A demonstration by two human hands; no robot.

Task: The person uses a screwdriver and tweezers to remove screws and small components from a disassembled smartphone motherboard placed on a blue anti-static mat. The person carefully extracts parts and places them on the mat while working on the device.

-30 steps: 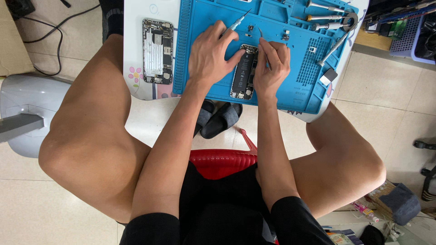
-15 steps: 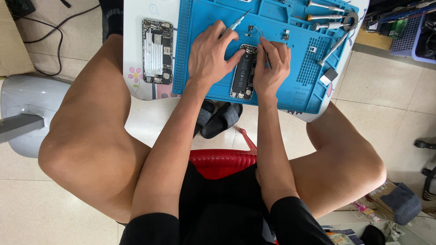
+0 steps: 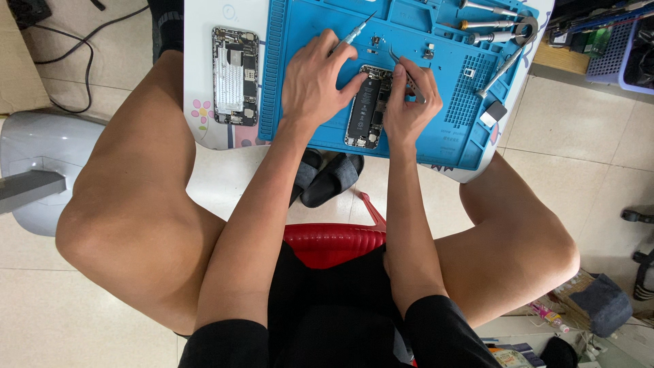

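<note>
An opened phone (image 3: pixel 366 109) with its black battery showing lies on a blue work mat (image 3: pixel 449 129) on a small white table. My left hand (image 3: pixel 315 78) rests at the phone's left edge and grips a thin silver screwdriver (image 3: pixel 356 31) that points away from me. My right hand (image 3: pixel 410 102) sits at the phone's right edge and pinches metal tweezers (image 3: pixel 403 68), tips near the phone's top end. A second phone body (image 3: pixel 236 75), open and showing metal parts, lies on the white table left of the mat.
Several screwdrivers and tools (image 3: pixel 494 27) lie along the mat's far right. A small dark part (image 3: pixel 492 114) sits at the table's right edge. Black slippers (image 3: pixel 330 178) lie under the table, a red stool (image 3: pixel 334 242) under me, cables (image 3: pixel 61 61) on the tiled floor at left.
Both hands shifted only slightly over the opened phone; the right hand's tweezers moved a little near its top end. Nothing else moved.
</note>
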